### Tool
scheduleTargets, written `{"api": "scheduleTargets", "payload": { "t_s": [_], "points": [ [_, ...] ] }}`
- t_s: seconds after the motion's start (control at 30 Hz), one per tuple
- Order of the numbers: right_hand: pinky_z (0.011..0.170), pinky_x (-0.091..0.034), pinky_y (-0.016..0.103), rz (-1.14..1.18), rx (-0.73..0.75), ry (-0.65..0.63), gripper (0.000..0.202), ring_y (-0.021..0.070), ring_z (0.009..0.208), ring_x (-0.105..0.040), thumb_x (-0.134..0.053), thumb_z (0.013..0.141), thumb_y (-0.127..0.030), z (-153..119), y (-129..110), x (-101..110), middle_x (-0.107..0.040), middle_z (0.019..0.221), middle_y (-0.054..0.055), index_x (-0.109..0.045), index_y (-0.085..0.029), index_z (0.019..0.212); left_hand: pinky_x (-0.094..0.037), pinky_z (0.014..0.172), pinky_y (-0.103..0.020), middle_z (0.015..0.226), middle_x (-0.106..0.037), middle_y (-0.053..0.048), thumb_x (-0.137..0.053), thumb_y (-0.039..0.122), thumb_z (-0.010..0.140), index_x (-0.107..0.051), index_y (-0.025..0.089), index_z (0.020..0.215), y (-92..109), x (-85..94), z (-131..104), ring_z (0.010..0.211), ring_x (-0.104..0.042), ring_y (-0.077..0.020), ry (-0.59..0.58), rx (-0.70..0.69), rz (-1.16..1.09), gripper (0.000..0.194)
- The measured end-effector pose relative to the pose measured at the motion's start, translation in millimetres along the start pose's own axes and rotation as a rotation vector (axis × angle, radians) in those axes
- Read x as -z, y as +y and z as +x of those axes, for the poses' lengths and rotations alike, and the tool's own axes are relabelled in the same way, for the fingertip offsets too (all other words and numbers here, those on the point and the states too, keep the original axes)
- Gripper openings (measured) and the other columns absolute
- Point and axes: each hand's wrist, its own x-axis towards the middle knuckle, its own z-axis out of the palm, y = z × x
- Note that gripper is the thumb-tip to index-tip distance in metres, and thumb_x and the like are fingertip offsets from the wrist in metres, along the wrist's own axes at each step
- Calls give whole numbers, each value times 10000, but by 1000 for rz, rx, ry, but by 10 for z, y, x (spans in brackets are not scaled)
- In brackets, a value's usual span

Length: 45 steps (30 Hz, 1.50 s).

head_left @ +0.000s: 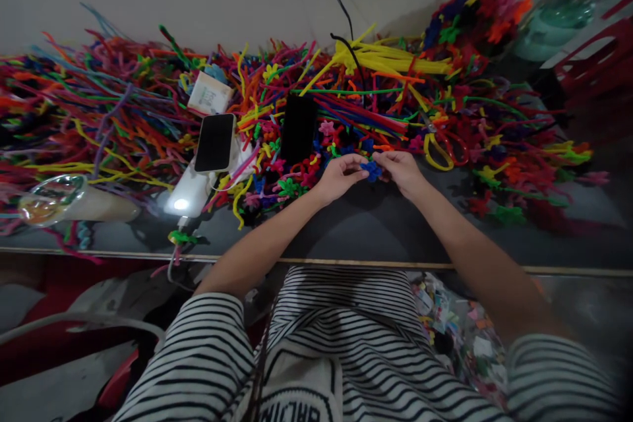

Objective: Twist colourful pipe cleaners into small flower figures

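Observation:
A small blue pipe-cleaner flower (pixel 372 171) is held up over the front of the dark table (pixel 366 224). My left hand (pixel 342 178) pinches it from the left between thumb and fingers. From the other side, my right hand (pixel 398 171) has its thumb and fingertips closed on the flower's right edge. Just behind the hands lie loose pipe-cleaner flowers, among them a pink one (pixel 327 128) and a green one (pixel 287 187). Scissors with yellow and red handles (pixel 439 151) rest to the right of my right hand.
Heaped pipe cleaners (pixel 148 112) cover the back of the table. A black phone (pixel 299 126) lies behind my left hand. Farther left are a white-edged phone (pixel 215 143), a lit white power bank (pixel 185 194), a small box (pixel 210 93) and a tipped plastic cup (pixel 79 201).

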Motion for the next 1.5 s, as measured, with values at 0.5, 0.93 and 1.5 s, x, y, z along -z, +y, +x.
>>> {"api": "scheduleTargets", "payload": {
  "t_s": [0.5,0.93,1.5],
  "points": [
    [355,-272,229,-19,37,-1,621,91,367,-443,-789,602,-753,10,50,-14,-451,433,-34,-511,-204,516,-482,576,-232,762,-721,-19,-750,542,809,-750,187,997,-40,68,33,601,-585,-95,143,-28,103,401],
    [359,-288,242,-32,73,-3,620,85,378,-436,-766,618,-777,4,63,-5,-478,457,-31,-521,-209,575,-554,806,-290,887,-752,-45,-825,371,753,-738,161,930,-14,79,26,799,-681,-134,51,-69,102,288],
    [367,-274,226,-47,82,11,637,72,365,-435,-760,580,-806,-8,29,-26,-479,421,-38,-596,-190,604,-516,802,-281,803,-733,-20,-767,274,782,-769,163,833,9,3,-1,779,-644,-134,259,-97,168,123]
  ]
}}
